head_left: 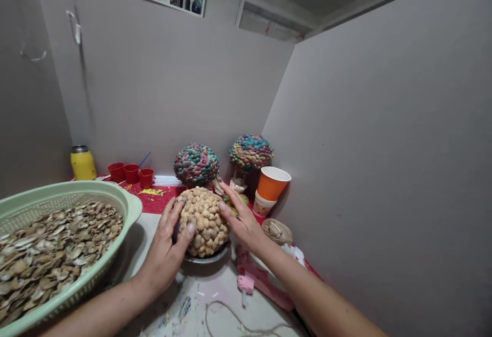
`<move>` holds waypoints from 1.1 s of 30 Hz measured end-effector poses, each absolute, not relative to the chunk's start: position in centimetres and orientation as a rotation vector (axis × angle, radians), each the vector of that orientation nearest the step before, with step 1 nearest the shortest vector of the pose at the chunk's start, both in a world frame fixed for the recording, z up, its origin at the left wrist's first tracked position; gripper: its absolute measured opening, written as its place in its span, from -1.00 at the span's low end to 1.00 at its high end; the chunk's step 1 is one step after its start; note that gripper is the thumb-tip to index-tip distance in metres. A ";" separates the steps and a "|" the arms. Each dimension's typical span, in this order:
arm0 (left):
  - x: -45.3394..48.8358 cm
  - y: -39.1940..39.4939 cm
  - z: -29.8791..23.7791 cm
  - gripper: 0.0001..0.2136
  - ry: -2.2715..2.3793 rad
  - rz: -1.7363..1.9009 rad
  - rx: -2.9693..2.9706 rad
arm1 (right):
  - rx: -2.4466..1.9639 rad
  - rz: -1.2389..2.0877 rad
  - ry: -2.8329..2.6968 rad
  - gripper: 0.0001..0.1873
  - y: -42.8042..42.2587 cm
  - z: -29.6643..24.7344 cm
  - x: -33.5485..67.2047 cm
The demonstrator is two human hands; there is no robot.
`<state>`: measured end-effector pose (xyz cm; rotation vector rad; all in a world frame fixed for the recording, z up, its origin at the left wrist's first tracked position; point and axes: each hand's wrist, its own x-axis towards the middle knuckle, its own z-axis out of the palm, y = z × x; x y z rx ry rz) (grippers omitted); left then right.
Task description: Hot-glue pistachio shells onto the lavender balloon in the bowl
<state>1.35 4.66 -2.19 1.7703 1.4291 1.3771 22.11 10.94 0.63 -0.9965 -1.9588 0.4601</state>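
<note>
A dome-shaped ball covered in unshelled peanuts (205, 219) sits in a shallow metal dish (209, 260) on the worktable. My left hand (169, 239) curves round its left side, the thumb lying across the front. On the opposite side my right hand (240, 219) cups the ball, with the thumb against the peanuts and the fingers reaching past its upper right. Between them the two hands hold the ball. The underside of the ball is hidden by the dish.
A green colander (132, 206) of dry shell pieces stands left. Two coloured balls (197, 164), red cups (131, 173), a yellow bottle (82, 164) and an orange paper cup (271, 186) line the back. Right lie twine (277, 231) and a pink glue gun (265, 286).
</note>
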 end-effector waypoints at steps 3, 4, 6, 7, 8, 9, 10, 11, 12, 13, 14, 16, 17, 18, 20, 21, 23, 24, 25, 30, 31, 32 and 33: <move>1.4 4.7 -2.2 -0.42 1.428 1.388 1.801 | -1.027 0.571 -1.986 -0.34 11.1 0.0 21.8; 1.4 4.7 -2.2 -0.42 1.430 1.393 1.810 | -1.032 0.604 -1.992 -0.32 11.1 -0.1 21.8; 1.5 4.8 -2.2 -0.43 1.437 1.396 1.828 | -1.037 0.651 -1.996 -0.29 10.8 -0.1 21.7; 1.5 4.8 -2.2 -0.43 1.440 1.397 1.833 | -1.039 0.665 -1.993 -0.29 10.7 -0.1 21.6; 1.6 4.9 -2.2 -0.44 1.442 1.398 1.835 | -1.039 0.673 -1.989 -0.28 10.6 0.0 21.6; 1.6 4.9 -2.2 -0.44 1.444 1.398 1.833 | -1.038 0.678 -1.985 -0.29 10.6 0.1 21.7; 1.7 4.9 -2.2 -0.44 1.447 1.397 1.830 | -1.034 0.680 -1.981 -0.30 10.6 0.1 21.7; 1.7 4.9 -2.2 -0.44 1.449 1.397 1.826 | -1.030 0.681 -1.978 -0.30 10.6 0.1 21.7; 1.7 4.9 -2.2 -0.45 1.449 1.397 1.824 | -1.026 0.681 -1.976 -0.30 10.6 0.1 21.7; 1.8 4.9 -2.2 -0.45 1.448 1.398 1.823 | -1.023 0.681 -1.975 -0.30 10.7 0.1 21.7; 1.8 4.9 -2.2 -0.45 1.447 1.401 1.821 | -1.021 0.680 -1.974 -0.30 10.7 0.1 21.7; 1.8 4.9 -2.1 -0.45 1.444 1.406 1.814 | -1.017 0.677 -1.973 -0.31 10.8 0.0 21.7; 1.8 4.9 -2.1 -0.46 1.444 1.408 1.810 | -1.015 0.675 -1.972 -0.31 10.8 0.0 21.6; 1.8 4.9 -2.1 -0.46 1.444 1.407 1.807 | -1.013 0.672 -1.971 -0.32 10.8 0.0 21.6; 1.8 4.9 -2.1 -0.45 1.451 1.403 1.805 | -1.007 0.668 -1.968 -0.33 10.8 0.1 21.6; 1.8 4.9 -2.0 -0.45 1.455 1.403 1.805 | -1.004 0.666 -1.967 -0.33 10.8 0.1 21.6; 1.9 5.0 -2.0 -0.45 1.465 1.404 1.805 | -1.001 0.666 -1.967 -0.32 10.7 0.1 21.5; 1.9 5.0 -2.0 -0.45 1.468 1.404 1.806 | -1.000 0.667 -1.969 -0.32 10.7 0.1 21.5; 1.9 5.1 -2.0 -0.45 1.469 1.405 1.809 | -1.000 0.667 -1.971 -0.32 10.7 0.1 21.5; 1.7 5.0 -2.2 -0.45 1.449 1.393 1.814 | -0.999 0.659 -1.981 -0.30 10.8 0.1 21.5; 1.6 4.9 -2.2 -0.46 1.438 1.389 1.810 | -1.000 0.655 -1.981 -0.31 10.8 0.1 21.5; 1.5 4.9 -2.2 -0.46 1.425 1.384 1.807 | -1.001 0.651 -1.980 -0.33 10.8 0.1 21.6; 1.5 4.9 -2.2 -0.47 1.417 1.382 1.806 | -1.000 0.646 -1.978 -0.35 10.8 0.1 21.6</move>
